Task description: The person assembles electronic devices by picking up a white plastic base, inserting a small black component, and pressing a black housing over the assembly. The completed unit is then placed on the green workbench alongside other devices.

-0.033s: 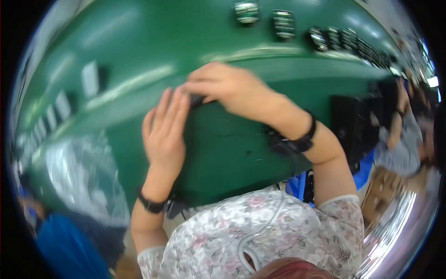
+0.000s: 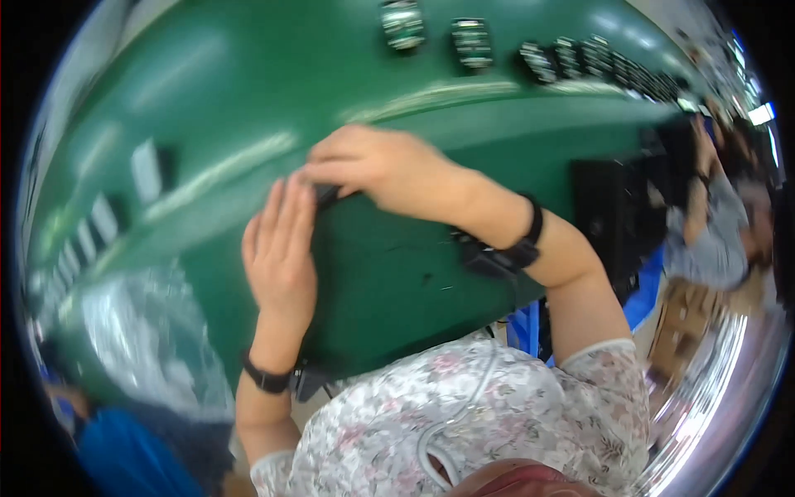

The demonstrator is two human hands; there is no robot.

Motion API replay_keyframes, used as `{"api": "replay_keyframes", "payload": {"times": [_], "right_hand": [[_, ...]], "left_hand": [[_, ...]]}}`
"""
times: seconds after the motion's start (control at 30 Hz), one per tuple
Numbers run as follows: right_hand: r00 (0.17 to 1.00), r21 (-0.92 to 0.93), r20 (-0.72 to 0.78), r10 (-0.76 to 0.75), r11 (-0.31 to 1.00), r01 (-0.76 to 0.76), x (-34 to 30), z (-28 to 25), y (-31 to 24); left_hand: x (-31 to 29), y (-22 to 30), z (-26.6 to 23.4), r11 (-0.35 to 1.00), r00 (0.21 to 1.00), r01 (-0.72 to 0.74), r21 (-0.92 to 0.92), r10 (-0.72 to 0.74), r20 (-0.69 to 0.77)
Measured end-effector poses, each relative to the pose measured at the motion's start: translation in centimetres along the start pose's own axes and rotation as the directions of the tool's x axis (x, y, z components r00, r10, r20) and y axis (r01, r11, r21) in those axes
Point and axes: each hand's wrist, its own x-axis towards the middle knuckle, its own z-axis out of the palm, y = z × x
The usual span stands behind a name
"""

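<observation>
My right hand [image 2: 373,170] reaches over the green table, its fingers bent around a small dark object [image 2: 327,195], most of which they cover. What kind of thing it is does not show. Beside it, my left hand [image 2: 281,257] lies with its fingers stretched out and close together. The left fingertips meet the right fingers and the near side of the dark object. Both hands are a little blurred. Each wrist carries a dark band with a small black device, one of them the device [image 2: 497,253] under my right forearm.
Green circuit boards [image 2: 472,43] stand in a row across the far right. Pale grey blocks [image 2: 147,171] line the left side, above a clear plastic bag [image 2: 141,323]. A black box [image 2: 600,199] stands at right. Other people sit at both sides, one in a blue garment [image 2: 132,451].
The whole view has shifted, so boards, blocks and black box appear slightly further left. Both hands keep nearly the same pose around the dark object.
</observation>
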Motion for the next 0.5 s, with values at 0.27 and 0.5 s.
{"api": "replay_keyframes", "payload": {"times": [0.27,0.5], "right_hand": [[0.913,0.216,0.359,0.193,0.935,-0.283,3.5,-2.7,1.8],[0.880,0.250,-0.191,0.434,0.889,-0.384,-0.4,-7.3,1.5]], "left_hand": [[2.5,-0.2,2.5,0.998,0.990,-0.015,0.058,0.023,-0.143],[7.7,-4.8,2.4,0.649,0.839,0.502,-0.571,-0.527,0.138]]}}
